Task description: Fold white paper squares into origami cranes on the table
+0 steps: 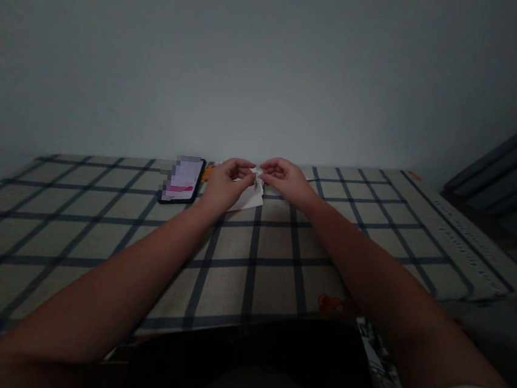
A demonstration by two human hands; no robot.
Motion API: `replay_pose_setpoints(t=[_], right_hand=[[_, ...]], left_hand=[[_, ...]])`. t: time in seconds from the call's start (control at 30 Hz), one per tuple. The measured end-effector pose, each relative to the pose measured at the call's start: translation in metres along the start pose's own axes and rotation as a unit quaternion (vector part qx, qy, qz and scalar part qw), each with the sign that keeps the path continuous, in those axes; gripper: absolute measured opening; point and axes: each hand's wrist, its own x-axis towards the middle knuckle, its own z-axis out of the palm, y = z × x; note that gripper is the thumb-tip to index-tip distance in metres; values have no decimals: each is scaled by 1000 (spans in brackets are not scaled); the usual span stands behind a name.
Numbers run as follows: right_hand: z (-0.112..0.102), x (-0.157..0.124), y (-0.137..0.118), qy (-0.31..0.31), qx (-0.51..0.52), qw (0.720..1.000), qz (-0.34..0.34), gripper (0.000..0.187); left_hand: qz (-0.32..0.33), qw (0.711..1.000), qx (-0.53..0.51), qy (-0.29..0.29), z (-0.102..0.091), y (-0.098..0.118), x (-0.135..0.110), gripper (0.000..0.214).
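Observation:
Both hands meet over the table, fingertips almost touching. My left hand (228,185) is closed in a pinch, with thumb and fingers at a crumpled white bit of paper (259,178). From the other side, my right hand (288,181) pinches the same crumpled bit. Beneath them a flat white sheet of paper (249,200) lies on the cloth, its right edge looking uneven. The left hand covers part of this sheet. Whether the crumpled bit is joined to the sheet I cannot tell.
A phone (183,180) with a lit, partly blurred screen lies left of my left hand. A checked tablecloth (276,241) with dark lines covers the table. Behind stands a plain wall (270,67). Dark folded fabric (512,169) hangs at the right.

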Motion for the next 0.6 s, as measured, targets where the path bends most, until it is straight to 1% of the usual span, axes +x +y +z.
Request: replay_pose_setpoints(t=[0.07,0.2,0.37,0.43,0.53,0.6], right_hand=[[1,-1,0,2,-9,1000,-4,26],[2,-2,-1,-8,-36,999,-36,26],[2,-2,-1,-6,-53,998,-16,28],[1,-3,-2,-5,-81,996,-26,25],[-1,-3,-3,5,-116,992,-51,19],[-3,-3,-3,8,-108,992,-60,19]], left_hand=[[-3,1000,-6,-7,0,-2,0,29],[-3,999,-17,-34,-1,-6,0,33],[42,998,50,-8,0,-4,-3,27],[43,997,59,-8,0,-4,-4,27],[30,999,10,-35,0,-6,-3,31],[22,997,-34,-62,-1,-8,-1,37]])
